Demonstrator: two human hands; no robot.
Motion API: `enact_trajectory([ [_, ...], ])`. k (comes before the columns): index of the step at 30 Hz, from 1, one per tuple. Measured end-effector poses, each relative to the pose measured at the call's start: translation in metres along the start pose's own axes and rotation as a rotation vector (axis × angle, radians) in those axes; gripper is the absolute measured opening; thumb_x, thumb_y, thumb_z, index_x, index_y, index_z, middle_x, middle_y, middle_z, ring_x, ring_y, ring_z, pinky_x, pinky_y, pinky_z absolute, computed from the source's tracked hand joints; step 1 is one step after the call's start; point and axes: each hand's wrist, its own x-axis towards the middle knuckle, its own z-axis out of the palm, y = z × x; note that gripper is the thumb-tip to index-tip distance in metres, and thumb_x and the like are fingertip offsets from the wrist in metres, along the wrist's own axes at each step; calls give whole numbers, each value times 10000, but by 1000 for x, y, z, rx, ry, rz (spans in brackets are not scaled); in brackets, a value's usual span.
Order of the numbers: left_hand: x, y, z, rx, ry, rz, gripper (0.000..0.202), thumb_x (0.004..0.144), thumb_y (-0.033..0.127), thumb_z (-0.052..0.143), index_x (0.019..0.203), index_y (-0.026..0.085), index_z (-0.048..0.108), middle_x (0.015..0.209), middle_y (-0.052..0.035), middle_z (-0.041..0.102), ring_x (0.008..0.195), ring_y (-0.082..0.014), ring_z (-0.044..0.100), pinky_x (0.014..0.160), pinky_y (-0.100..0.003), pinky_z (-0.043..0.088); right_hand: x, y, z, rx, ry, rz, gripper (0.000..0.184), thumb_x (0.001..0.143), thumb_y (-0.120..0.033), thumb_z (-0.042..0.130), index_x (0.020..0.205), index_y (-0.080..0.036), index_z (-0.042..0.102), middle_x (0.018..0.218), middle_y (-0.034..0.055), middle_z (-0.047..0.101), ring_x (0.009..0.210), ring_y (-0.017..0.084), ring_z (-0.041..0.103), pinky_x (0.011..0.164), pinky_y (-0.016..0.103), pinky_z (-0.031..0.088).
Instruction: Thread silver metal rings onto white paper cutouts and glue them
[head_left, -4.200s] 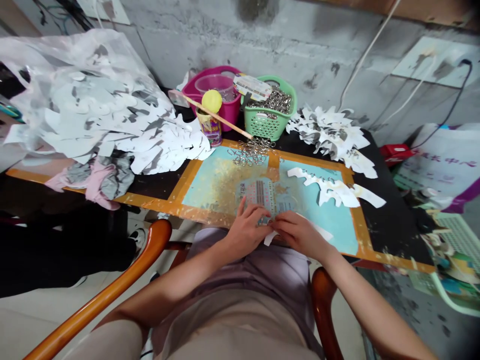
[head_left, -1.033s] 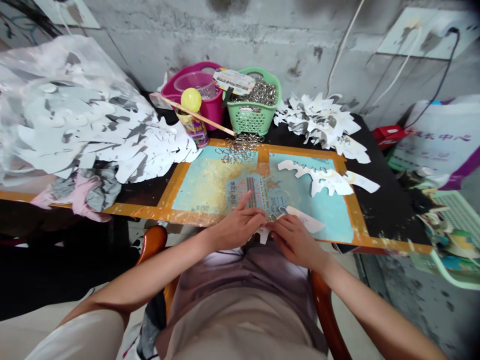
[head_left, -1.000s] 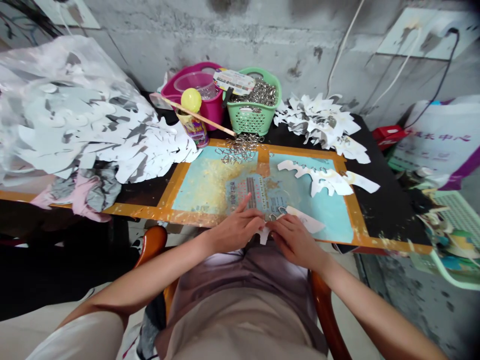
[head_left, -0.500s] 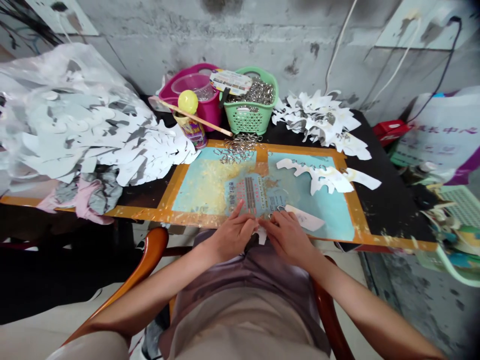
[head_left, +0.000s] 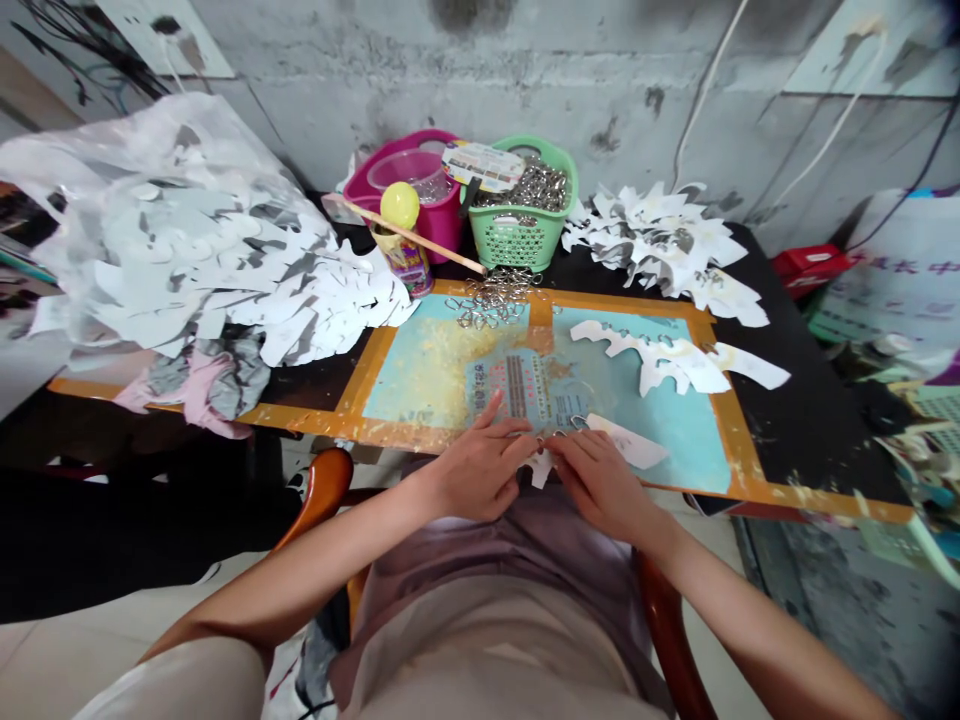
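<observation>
At the table's front edge, a white cut-out piece [head_left: 631, 442] with a jagged edge lies under my hands, and small metal rings [head_left: 578, 422] sit along its upper edge. My left hand [head_left: 480, 468] pinches near a ring at the piece's left part, its index finger and thumb close together and one finger raised. My right hand [head_left: 604, 485] grips the piece from the right with bent fingers. The fingertips of both hands almost meet, and they hide the middle of the piece. Further back lies a similar white piece [head_left: 679, 368] with rings along its edge.
Loose metal rings [head_left: 491, 298] are heaped before a green basket [head_left: 517, 245] full of them. Beside it stand a magenta basket [head_left: 448, 228] and a can [head_left: 409, 265] with a yellow ball and a stick. White cut-outs pile up left [head_left: 300, 290] and right [head_left: 660, 240].
The camera view has shifted, so the table appears further right. My left hand's fingers have moved up toward a ring, and more of the white piece shows below the fingertips.
</observation>
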Motion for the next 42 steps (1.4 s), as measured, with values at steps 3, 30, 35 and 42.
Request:
enact_trajectory([
  [3,-1,-1,-1,12,18,26,331,840,151,499,1158,153,591,1075,-98,702,1242,-255,550,1225,-583,31,-3,-1,-3,-15,-25,-17,188,982,-181,429,1117,-183,560,986,90,633,922,256,520,815,402,407],
  [30,-46,16,47,285,300,-137,440,816,284,650,1254,324,639,1410,-104,506,1310,-336,429,1164,-669,-31,42,-11,-6,140,-84,184,143,806,-167,660,782,-205,525,735,-11,591,711,171,531,663,291,369],
  [35,-50,19,52,299,450,-186,468,794,267,686,1244,387,637,1385,-77,493,1307,-332,414,1174,-661,-9,45,-17,-5,412,-6,225,174,787,-130,610,881,-228,501,703,-46,561,656,144,533,649,265,405],
  [42,-40,56,41,-595,851,-721,449,796,310,704,1188,208,511,1073,-91,556,982,-228,582,861,-401,515,37,-35,-15,794,252,402,330,818,-236,678,1115,-241,533,799,-15,655,672,143,569,614,253,436],
])
